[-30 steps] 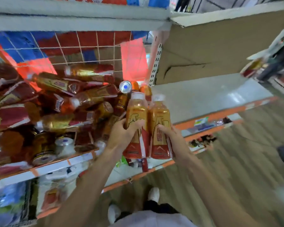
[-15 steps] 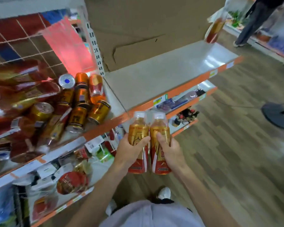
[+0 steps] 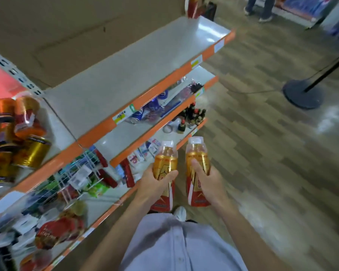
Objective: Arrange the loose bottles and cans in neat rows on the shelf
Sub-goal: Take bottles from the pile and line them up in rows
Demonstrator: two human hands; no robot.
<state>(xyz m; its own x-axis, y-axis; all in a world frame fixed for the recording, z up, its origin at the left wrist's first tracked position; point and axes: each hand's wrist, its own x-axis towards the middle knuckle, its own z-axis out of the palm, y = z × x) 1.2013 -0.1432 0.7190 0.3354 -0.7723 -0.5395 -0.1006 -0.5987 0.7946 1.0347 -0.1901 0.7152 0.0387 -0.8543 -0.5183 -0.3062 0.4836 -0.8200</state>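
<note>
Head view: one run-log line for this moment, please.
left grip holds amber plastic white-capped bottle | right grip holds second such bottle | both upright, apart, not yet on grey metal shelf

Open room on the shelf [image 3: 129, 71], right of seemingly heaped cans [image 3: 30, 151].

Left bottle [image 3: 165, 163] and right bottle [image 3: 197, 155], amber, white-capped, held upright slightly apart; cans [image 3: 30, 151] lie jumbled on the shelf [image 3: 59, 132].

Two bottles [image 3: 164, 161] [image 3: 197, 153], two hands [image 3: 155, 182] [image 3: 209, 184]; cans [image 3: 30, 151] too blurred to count.
</note>
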